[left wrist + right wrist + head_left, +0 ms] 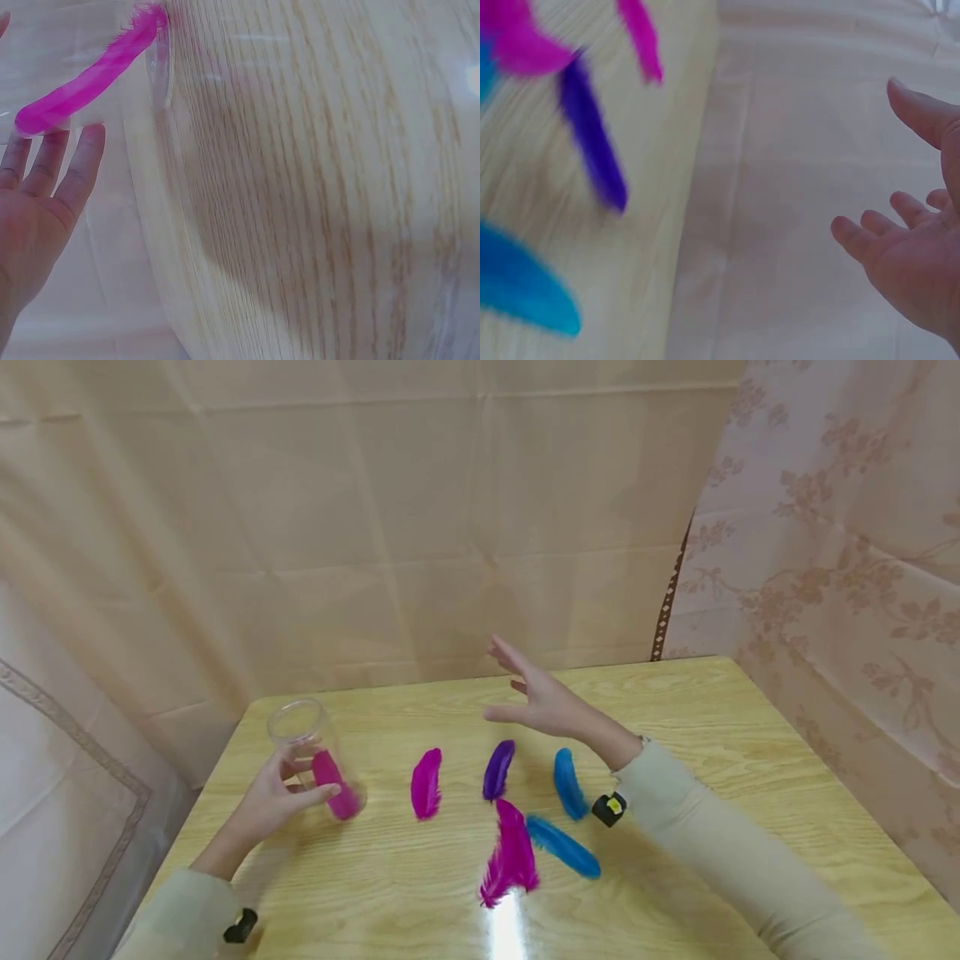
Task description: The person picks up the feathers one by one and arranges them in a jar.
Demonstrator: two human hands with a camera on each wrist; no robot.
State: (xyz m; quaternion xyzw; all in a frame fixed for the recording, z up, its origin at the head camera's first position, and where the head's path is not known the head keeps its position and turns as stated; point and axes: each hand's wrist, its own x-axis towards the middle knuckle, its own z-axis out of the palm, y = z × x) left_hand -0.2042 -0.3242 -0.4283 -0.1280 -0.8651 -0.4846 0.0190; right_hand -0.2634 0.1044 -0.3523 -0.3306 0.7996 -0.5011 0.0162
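At the table's left side my left hand (pixel 264 800) holds a clear glass jar (pixel 321 728) around its side, thumb in front. A pink feather (pixel 330 781) is inside the jar, leaning; the left wrist view shows this feather (pixel 90 82) through the glass, above the fingertips. My right hand (pixel 551 703) is raised over the far part of the table, fingers and thumb spread, holding nothing. Nearest it lies a purple feather (pixel 498 770). A pink feather (pixel 426 783) lies between the jar and the purple one.
Closer to me lie more pink feather pieces (pixel 513 852), perhaps overlapping feathers, and a blue feather (pixel 564 845). Another blue feather (pixel 570 785) is beside the right wrist. The wooden table (pixel 375 893) ends at a beige curtain (pixel 450 527); a floral curtain (pixel 847 543) hangs on the right.
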